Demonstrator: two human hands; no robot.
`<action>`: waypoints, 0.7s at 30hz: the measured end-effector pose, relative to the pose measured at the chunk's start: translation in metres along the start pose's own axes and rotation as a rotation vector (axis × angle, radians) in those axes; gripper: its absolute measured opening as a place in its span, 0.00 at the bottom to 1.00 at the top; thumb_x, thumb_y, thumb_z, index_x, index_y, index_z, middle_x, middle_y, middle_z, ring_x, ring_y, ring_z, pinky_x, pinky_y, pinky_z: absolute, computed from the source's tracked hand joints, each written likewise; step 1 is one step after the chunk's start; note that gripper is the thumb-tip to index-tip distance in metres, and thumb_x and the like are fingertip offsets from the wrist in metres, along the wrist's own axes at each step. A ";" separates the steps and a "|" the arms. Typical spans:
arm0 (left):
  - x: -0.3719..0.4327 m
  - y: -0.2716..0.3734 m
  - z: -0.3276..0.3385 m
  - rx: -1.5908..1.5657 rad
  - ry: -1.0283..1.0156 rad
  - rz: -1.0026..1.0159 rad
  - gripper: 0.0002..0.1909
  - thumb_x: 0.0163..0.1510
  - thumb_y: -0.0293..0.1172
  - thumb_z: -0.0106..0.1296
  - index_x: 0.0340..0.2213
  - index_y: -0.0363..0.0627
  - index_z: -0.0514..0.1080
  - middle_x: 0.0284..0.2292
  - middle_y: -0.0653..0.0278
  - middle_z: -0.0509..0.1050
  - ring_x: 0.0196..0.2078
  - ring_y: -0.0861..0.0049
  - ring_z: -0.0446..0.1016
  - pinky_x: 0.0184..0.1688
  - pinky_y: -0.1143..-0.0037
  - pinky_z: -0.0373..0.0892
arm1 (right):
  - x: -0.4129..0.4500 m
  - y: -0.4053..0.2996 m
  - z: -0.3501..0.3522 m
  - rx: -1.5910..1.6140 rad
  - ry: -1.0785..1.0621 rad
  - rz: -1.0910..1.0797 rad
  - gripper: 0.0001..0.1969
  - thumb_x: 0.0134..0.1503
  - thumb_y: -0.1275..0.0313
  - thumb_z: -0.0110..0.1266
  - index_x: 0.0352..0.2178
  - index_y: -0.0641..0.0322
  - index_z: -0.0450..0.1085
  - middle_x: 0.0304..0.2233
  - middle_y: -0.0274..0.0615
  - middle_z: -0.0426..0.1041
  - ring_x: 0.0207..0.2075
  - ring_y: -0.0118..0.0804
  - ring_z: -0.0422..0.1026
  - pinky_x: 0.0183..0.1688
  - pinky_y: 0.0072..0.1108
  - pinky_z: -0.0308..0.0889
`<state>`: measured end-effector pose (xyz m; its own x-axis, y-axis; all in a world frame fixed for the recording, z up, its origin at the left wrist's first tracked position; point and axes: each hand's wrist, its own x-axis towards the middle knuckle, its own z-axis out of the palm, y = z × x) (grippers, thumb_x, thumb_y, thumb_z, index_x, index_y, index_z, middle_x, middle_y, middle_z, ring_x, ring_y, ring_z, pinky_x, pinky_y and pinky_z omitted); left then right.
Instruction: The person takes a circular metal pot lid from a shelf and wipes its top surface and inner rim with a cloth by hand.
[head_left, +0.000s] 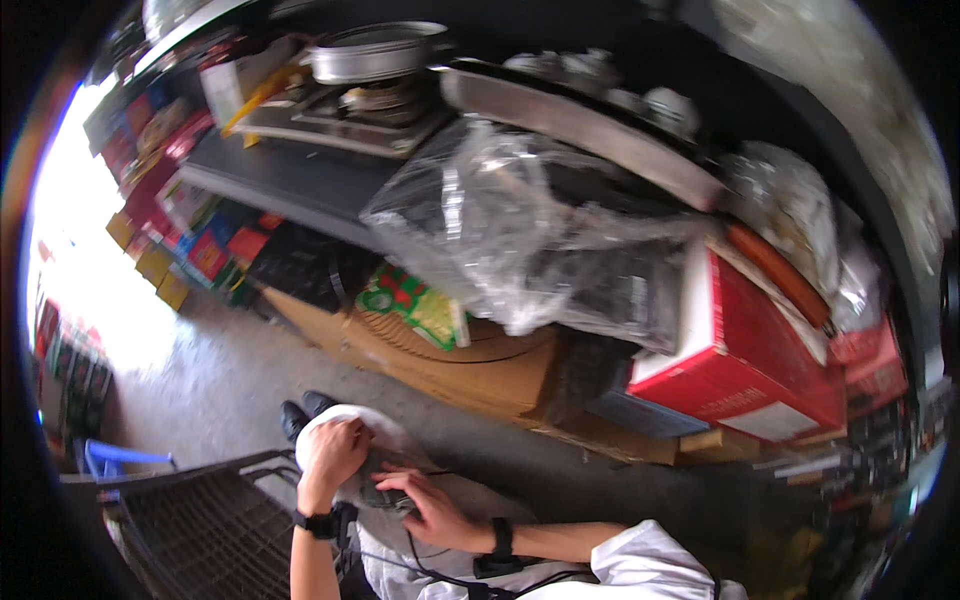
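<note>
Both hands are low in the view, over the person's light trousers. My left hand (337, 450) rests near the knee with its fingers curled; whether it grips anything is hidden. To its right, my right hand (427, 506) has its fingers spread over a dark, blurred object (382, 487) on the lap, from which a black cable runs. Each wrist wears a black strap. In front stands a dark shelf (300, 184) with a round metal pan (379, 52) over a stove, and a clear plastic-wrapped package (495, 217).
A cardboard box (450, 379) with a green packet (412, 307) on it stands under the shelf. A red box (757, 375) is at the right, near a long blade with an orange-brown handle (780, 274). A dark woven chair (210, 525) stands lower left.
</note>
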<state>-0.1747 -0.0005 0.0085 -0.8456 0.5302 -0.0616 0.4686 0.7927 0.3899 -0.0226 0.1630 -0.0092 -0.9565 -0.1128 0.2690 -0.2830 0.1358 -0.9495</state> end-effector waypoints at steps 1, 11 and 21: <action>0.000 0.001 -0.001 0.039 -0.003 -0.004 0.13 0.59 0.39 0.52 0.30 0.44 0.80 0.29 0.50 0.80 0.32 0.50 0.79 0.36 0.57 0.73 | -0.001 -0.001 0.000 0.091 0.005 0.066 0.32 0.48 0.89 0.49 0.57 0.62 0.62 0.61 0.46 0.68 0.68 0.49 0.61 0.70 0.34 0.54; -0.002 0.002 0.016 0.135 0.006 0.020 0.11 0.57 0.36 0.57 0.33 0.40 0.78 0.30 0.54 0.81 0.34 0.57 0.80 0.41 0.63 0.72 | -0.011 0.051 0.021 0.240 0.268 0.045 0.22 0.63 0.79 0.51 0.58 0.66 0.59 0.56 0.49 0.66 0.64 0.43 0.62 0.70 0.33 0.51; -0.004 -0.001 0.057 -1.036 -0.034 -0.028 0.31 0.74 0.51 0.28 0.52 0.39 0.75 0.50 0.55 0.78 0.52 0.70 0.76 0.58 0.71 0.69 | -0.017 0.027 0.010 0.021 0.505 0.088 0.25 0.63 0.80 0.52 0.61 0.61 0.58 0.53 0.47 0.70 0.57 0.42 0.68 0.61 0.32 0.62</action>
<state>-0.1568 0.0136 -0.0443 -0.8374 0.5369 -0.1025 -0.0141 0.1662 0.9860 -0.0129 0.1584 -0.0412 -0.8929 0.3884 0.2277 -0.2036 0.1029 -0.9736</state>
